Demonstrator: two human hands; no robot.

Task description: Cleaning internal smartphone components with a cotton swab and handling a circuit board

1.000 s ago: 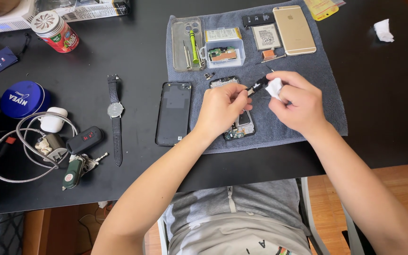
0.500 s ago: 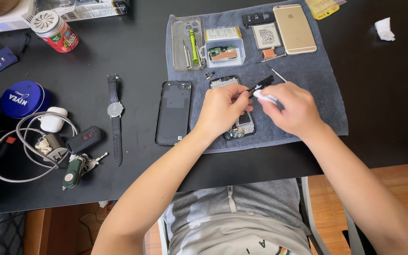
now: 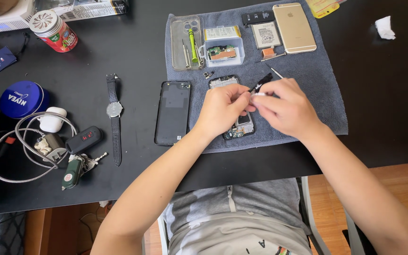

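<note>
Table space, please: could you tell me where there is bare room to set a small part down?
Bare black table lies between the wristwatch and the grey towel, and right of the towel below the crumpled tissue. The towel's top edge and the left side around the cable and keys are crowded.

Both forearms are bare to past the elbow, with no sleeve, watch, ring or band showing on either. The left hand and the right hand wear no gloves. Below the edge of the black table, the torso is covered by a soft grey fabric garment with a short light zip at its middle and a small multicoloured print low down.
</note>
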